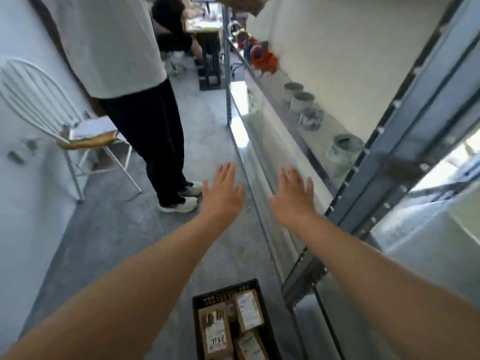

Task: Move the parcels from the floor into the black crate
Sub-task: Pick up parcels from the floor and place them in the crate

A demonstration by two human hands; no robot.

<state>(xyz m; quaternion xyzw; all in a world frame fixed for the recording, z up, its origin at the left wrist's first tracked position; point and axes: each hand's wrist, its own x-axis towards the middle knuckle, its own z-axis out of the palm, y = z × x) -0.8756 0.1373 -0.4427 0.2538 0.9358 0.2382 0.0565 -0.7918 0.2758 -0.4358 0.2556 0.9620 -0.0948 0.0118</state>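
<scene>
Black crate (220, 294) with slotted wall, upright on grey floor (117, 242) at bottom edge of view, partly cut off. Inside, three brown cardboard parcels with white labels, lying label-up and close together: left parcel (214, 331), far right parcel (248, 309), near right parcel (249, 346).

A single wide-angle camera on the person's head looks forward and steeply down a narrow aisle. The black crate (220, 292) lies close below at the bottom edge, the shelf rack (405, 141) runs along the right, and the floor (202, 120) recedes ahead.
</scene>
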